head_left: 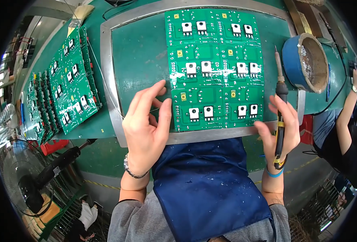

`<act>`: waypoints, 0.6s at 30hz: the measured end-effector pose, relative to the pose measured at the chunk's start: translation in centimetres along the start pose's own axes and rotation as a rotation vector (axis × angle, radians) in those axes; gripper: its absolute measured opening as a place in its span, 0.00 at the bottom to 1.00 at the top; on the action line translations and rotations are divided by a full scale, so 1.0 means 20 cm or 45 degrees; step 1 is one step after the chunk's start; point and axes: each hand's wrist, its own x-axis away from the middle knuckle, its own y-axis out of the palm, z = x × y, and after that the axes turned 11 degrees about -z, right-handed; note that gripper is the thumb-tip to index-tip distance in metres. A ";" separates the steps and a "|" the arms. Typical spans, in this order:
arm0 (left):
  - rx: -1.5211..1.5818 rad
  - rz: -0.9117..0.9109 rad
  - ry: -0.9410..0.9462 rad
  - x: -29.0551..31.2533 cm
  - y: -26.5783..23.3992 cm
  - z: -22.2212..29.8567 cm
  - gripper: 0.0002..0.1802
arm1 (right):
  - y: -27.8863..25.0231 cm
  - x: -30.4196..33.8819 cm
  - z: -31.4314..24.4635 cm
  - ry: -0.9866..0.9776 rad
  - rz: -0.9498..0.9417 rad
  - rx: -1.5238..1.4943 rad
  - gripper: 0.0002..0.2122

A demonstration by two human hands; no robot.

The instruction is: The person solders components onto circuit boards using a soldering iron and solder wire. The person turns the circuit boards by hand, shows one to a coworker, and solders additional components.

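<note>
A green panel of joined circuit boards [216,86] lies in front of me in a metal-edged frame [110,76]. Pairs of white-faced, three-legged components [193,114] are mounted on it, along with small yellow parts [183,97]. My left hand [144,121] hovers at the panel's lower left edge, fingers loosely curled around a thin solder wire [105,88] that runs in from the upper left. A soldering iron [281,88] rests upright in my right hand [285,125], at the panel's lower right edge. Its tip points away from me, beside the panel and off the boards.
Several populated circuit board panels [75,84] stand on edge at the left, near a brush [78,17]. A blue-sided round container [305,62] stands close to the iron's tip. A fan [27,177] is at the lower left. Another person's arm [346,113] shows at the right.
</note>
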 end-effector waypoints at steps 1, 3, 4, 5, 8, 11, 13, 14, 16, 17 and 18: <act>0.019 -0.031 -0.028 -0.01 0.00 0.00 0.17 | 0.02 0.02 -0.01 0.107 -0.025 -0.043 0.33; 0.073 -0.073 -0.040 -0.03 0.01 0.00 0.17 | 0.04 0.00 -0.01 0.061 -0.060 -0.050 0.34; 0.072 -0.066 -0.039 -0.04 0.01 -0.02 0.17 | 0.04 0.00 -0.01 0.018 -0.094 -0.055 0.35; 0.172 -0.095 -0.046 -0.04 0.02 -0.03 0.17 | 0.05 0.00 -0.02 -0.002 -0.091 -0.016 0.37; 0.359 -0.186 -0.143 -0.05 0.00 -0.01 0.19 | 0.05 -0.01 0.00 -0.062 -0.078 0.051 0.37; 0.946 -0.333 -0.121 -0.03 -0.02 0.02 0.28 | 0.04 0.00 0.00 0.007 -0.091 -0.060 0.37; 1.178 -0.331 -0.121 -0.04 -0.03 0.10 0.29 | 0.04 0.01 0.01 0.038 -0.092 -0.148 0.37; 1.402 -0.353 -0.142 -0.04 -0.04 0.13 0.31 | 0.04 0.02 0.01 0.014 -0.087 -0.128 0.37; 1.494 -0.396 -0.125 -0.06 -0.04 0.15 0.34 | 0.04 0.02 0.00 0.035 -0.050 -0.187 0.37; 1.597 -0.438 -0.095 -0.06 -0.04 0.15 0.34 | 0.02 0.02 0.00 0.023 -0.054 -0.139 0.38; 1.701 -0.483 -0.063 -0.06 -0.03 0.16 0.33 | 0.01 0.02 -0.01 -0.015 -0.053 -0.070 0.39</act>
